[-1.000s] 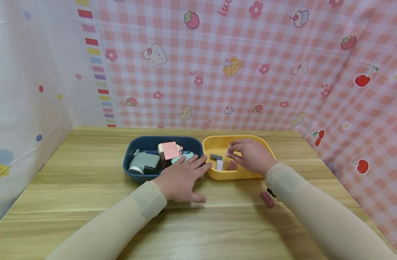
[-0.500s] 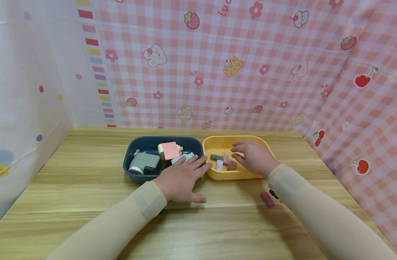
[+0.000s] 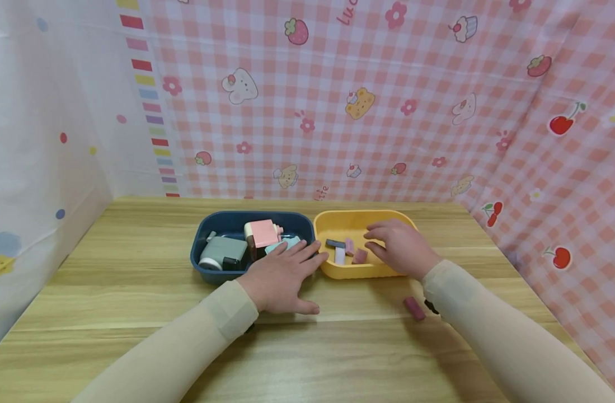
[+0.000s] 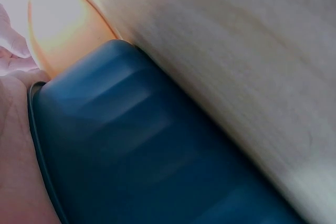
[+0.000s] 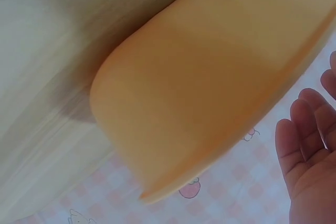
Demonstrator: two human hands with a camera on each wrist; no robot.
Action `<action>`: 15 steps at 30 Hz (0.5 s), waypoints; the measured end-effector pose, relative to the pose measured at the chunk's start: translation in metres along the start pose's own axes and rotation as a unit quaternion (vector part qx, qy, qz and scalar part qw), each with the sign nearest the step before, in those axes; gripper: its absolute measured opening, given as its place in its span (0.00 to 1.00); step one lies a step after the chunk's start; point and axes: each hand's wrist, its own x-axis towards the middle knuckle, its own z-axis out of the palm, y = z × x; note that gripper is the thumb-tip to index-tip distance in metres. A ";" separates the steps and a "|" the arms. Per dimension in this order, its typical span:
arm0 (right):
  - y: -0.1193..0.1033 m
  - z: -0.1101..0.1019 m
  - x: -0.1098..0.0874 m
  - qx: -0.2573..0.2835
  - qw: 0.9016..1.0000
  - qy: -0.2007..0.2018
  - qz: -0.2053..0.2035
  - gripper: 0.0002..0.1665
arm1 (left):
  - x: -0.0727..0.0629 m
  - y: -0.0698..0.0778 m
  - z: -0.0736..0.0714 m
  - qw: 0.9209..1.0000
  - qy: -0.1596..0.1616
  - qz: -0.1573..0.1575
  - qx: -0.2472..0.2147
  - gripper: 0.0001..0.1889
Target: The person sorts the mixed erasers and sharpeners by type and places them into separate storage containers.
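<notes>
My left hand (image 3: 282, 277) lies with spread fingers over the front right corner of the dark blue tray (image 3: 206, 275), fingertips reaching the yellow tray (image 3: 360, 272). Above the yellow tray's right side is my right hand (image 3: 400, 246), fingers loosely bent with nothing between them; the right wrist view shows its fingers (image 5: 307, 124) apart from the tray's wall. Inside that tray lie small blocks: a slate-grey one (image 3: 335, 243), a pale lavender one (image 3: 339, 256), a pinkish-mauve one (image 3: 349, 246) and a dusty-rose one (image 3: 360, 257). A magenta block (image 3: 414, 308) sits on the table below my right wrist.
The blue tray holds a grey-green boxy item (image 3: 226, 250), a pink boxy item (image 3: 263, 233) and a light-teal item (image 3: 284, 244) partly covered by my left hand. Both trays stand side by side on the wooden table (image 3: 307, 358). Patterned cloth (image 3: 307, 112) hangs behind and at the sides.
My right hand has let go of the pinkish-mauve block, which now lies among the others in the yellow tray. Then the hand has drawn back to the right. My left hand stays put.
</notes>
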 end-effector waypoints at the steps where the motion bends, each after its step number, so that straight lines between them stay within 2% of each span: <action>1: 0.000 0.000 -0.001 0.000 1.000 0.004 -0.001 0.12 | 0.000 0.000 0.000 1.000 0.000 0.000 -0.002 0.55; 15: -0.001 -0.005 -0.026 -0.011 0.999 0.030 -0.011 0.14 | 0.000 0.000 0.001 1.000 0.002 0.001 0.005 0.55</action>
